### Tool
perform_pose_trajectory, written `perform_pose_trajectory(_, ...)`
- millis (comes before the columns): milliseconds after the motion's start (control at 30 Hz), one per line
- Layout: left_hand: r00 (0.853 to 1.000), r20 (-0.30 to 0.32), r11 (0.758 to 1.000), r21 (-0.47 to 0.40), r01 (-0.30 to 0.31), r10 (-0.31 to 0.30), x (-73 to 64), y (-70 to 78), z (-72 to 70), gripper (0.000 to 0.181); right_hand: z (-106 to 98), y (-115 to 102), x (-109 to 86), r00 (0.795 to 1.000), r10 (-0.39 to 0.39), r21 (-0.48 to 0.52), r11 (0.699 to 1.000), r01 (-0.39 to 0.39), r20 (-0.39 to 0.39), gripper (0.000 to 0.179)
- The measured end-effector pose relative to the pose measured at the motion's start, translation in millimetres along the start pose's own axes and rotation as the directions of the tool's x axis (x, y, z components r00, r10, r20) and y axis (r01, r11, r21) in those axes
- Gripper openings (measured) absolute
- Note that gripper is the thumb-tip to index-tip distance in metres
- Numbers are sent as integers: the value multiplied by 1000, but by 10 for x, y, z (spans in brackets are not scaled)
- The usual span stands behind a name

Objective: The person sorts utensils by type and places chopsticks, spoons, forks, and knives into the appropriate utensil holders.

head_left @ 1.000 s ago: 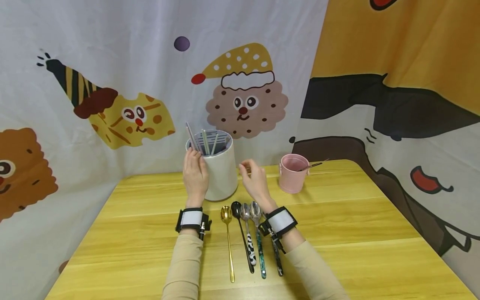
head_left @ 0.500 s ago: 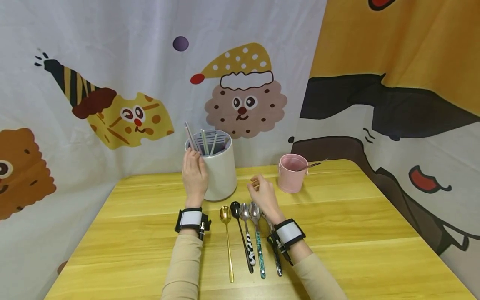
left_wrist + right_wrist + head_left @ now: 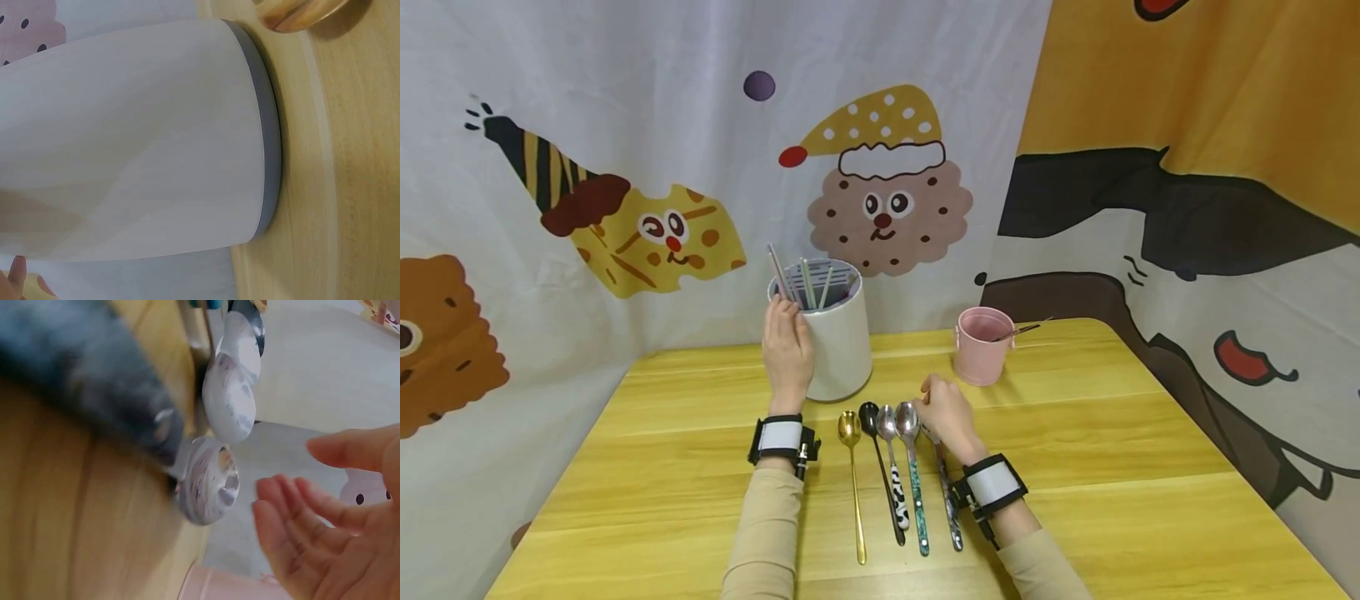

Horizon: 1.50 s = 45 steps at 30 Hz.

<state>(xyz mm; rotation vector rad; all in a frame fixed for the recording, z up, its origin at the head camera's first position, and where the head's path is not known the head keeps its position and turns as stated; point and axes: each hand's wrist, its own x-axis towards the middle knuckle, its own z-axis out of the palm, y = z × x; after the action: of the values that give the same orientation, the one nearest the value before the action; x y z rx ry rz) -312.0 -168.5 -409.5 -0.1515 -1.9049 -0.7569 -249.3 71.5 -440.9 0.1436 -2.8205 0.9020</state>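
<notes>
My left hand (image 3: 787, 354) rests against the left side of a white cylindrical container (image 3: 842, 358), its fingers near the rim. Thin pale sticks (image 3: 808, 285) stand in that container. Over the spoon heads hovers my right hand (image 3: 947, 417), holding nothing; the right wrist view shows its fingers loosely bent beside a spoon with a dark marbled handle (image 3: 209, 481), apart from it. To the left lie a teal-handled spoon (image 3: 917, 492), a cow-print-handled spoon (image 3: 901, 500), a black spoon (image 3: 870, 417) and a gold spoon (image 3: 850, 429). The container's wall fills most of the left wrist view.
A pink bucket (image 3: 981, 358) stands at the back right of the wooden table (image 3: 1097, 433). A thin dark stick (image 3: 1021, 332) leans over its right rim. A cartoon-printed curtain (image 3: 700, 108) hangs behind the table.
My right hand has moved from beside the white container toward me and to the right, down over the rightmost spoon's head. The left hand has stayed on the container.
</notes>
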Motion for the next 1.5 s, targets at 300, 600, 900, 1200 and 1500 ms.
perform_pose_trajectory(300,1000,-6,1000,3,-9,9,-2,12,-9,23,10,135,-118,989,93,-185,980,-70,118,26)
perform_pose_trajectory(600,1000,18,1000,-29,9,-9,-16,19,56,26,-66,178,-215,961,163,-306,948,-90,223,26)
perform_pose_trajectory(900,997,67,992,-117,52,-44,61,129,-94,26,-60,147,-228,952,154,-272,959,-79,266,22)
perform_pose_trajectory(1200,994,-102,978,-208,3,-25,333,529,-655,21,-20,124,-219,936,174,-239,966,-102,307,19)
perform_pose_trajectory(1500,936,-352,909,-395,-130,-19,422,1299,-1218,16,-19,160,-216,938,178,-211,970,-118,299,19)
